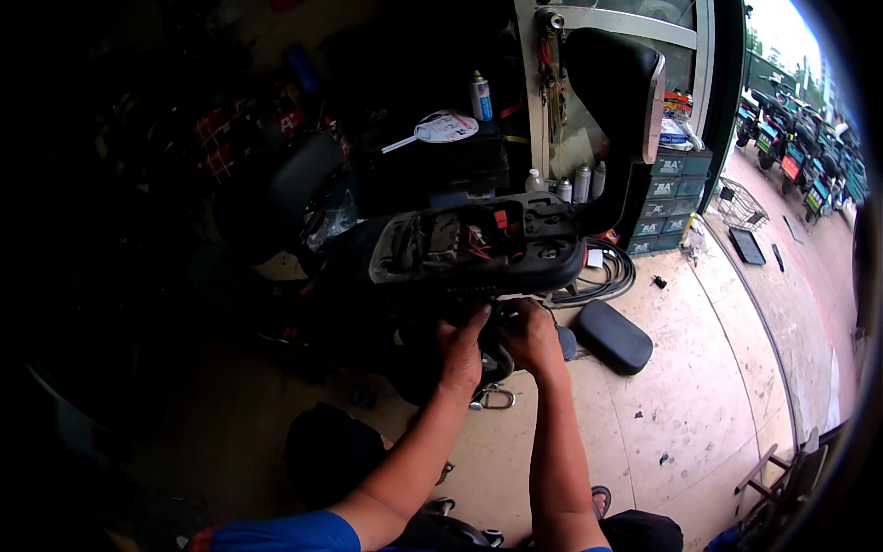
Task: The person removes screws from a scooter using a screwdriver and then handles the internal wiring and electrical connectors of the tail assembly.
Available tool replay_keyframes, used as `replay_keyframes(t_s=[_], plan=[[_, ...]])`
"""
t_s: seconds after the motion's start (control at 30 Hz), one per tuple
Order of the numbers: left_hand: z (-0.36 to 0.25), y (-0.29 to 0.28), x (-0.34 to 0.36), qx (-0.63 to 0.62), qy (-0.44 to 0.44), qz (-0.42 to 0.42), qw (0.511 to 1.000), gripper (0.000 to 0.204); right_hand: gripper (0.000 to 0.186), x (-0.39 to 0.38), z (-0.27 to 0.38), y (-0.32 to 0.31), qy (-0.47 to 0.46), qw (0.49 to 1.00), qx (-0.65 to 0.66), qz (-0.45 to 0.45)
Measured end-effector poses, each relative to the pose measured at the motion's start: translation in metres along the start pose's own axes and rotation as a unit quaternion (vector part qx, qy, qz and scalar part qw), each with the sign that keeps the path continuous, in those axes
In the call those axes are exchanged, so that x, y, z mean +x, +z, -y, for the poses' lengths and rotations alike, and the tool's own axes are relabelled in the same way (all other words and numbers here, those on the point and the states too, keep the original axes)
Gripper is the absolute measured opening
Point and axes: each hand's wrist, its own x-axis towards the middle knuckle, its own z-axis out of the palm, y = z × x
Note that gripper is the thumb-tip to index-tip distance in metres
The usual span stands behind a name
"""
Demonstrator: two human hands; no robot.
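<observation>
In the scooter [550,274] ahead, an open bay [394,250] holds red wires [478,246] and a red block [501,219]. Under its near edge, the left hand [459,351] and right hand [532,337] curl; whether they pinch anything, one cannot tell.

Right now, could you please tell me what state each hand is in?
Left hand: against the scooter's shadowed side; grip cannot be told.
Right hand: curled; whether it holds anything cannot be told.
</observation>
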Motion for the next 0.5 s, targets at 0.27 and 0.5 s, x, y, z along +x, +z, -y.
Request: replay_keyframes(t_s=[0.27, 0.5], plan=[[0.001, -0.004, 0.0, 0.008, -0.007, 0.007, 1.0, 0.05, 0.038, 0.002, -0.005, 0.005, -0.048, 0.998, -0.002, -0.03], [-0.007, 0.004, -0.003, 0.01, -0.006, -0.007, 1.0, 0.047, 0.038, -0.001, 0.005, 0.001, 0.064, 0.998, -0.001, -0.006]])
